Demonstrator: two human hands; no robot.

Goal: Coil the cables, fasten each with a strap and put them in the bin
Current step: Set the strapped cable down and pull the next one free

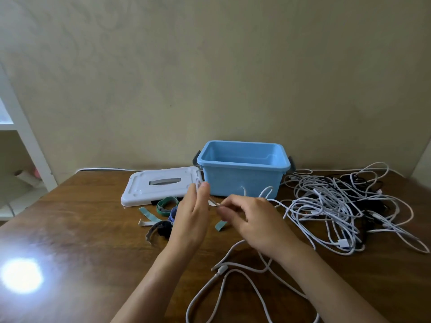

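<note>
Left hand (pixel 192 214) pinched white cable (pixel 235 271) loops, right hand (pixel 250 216) probably gripped it too; could've snagged tangled pile (pixel 338 206) mid-table.

A home room: wooden table (pixel 93 229), plain wall (pixel 210 66), white shelf (pixel 21 136)

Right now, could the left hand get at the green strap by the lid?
Probably yes. The left hand is raised just right of the green strap, with nothing between them, but it pinches loops of the white cable, which it would have to release first.
</note>
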